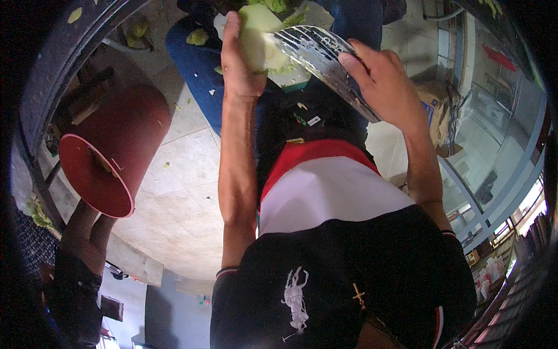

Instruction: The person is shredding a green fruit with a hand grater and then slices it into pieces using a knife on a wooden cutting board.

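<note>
My left hand grips a large, pale green piece of peeled fruit or vegetable at the top middle, its thumb along the near side. In my right hand is a broad-bladed knife, wet and streaked, the thumb pressed on its flat. The blade's far end meets the right side of the pale piece. How the knife's handle sits is hidden. Green peelings or leafy scraps lie behind and below the piece. Another green scrap rests on the blue trouser leg.
At the left a dark red bucket is tilted, its mouth towards the bottom; another person's bare limbs are beside it. Small scraps dot the tiled floor. A cardboard box and a glass-panelled frame stand on the right.
</note>
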Demonstrator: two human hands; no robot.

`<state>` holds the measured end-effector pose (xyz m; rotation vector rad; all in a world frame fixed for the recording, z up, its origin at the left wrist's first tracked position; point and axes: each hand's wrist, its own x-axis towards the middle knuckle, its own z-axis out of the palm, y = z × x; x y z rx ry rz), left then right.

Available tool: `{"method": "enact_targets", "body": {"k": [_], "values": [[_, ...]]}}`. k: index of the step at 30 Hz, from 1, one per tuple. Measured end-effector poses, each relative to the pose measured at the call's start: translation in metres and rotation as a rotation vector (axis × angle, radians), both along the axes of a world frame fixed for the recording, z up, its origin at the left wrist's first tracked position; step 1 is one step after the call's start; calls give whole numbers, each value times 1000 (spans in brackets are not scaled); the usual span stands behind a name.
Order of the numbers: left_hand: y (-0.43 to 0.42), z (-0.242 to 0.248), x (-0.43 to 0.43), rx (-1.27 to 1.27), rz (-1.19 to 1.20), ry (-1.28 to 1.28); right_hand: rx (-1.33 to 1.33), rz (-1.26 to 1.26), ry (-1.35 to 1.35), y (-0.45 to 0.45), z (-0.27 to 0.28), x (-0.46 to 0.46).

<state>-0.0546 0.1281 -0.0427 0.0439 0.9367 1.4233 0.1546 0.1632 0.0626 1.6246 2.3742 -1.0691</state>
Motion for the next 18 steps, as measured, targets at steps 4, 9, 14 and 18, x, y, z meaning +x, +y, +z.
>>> {"method": "enact_targets", "body": {"k": [4, 9, 14, 18], "values": [[0, 0, 6, 30, 101, -7, -67, -40, 57, -1, 2, -3], [-2, -6, 7, 85, 109, -27, -71, -115, 144, -8, -3, -4], [0, -7, 10, 27, 179, -42, -113, -137, 168, -5, -2, -5], [-2, -4, 11, -24, 206, -90, -129, -136, 201, -6, -6, -4]]}}
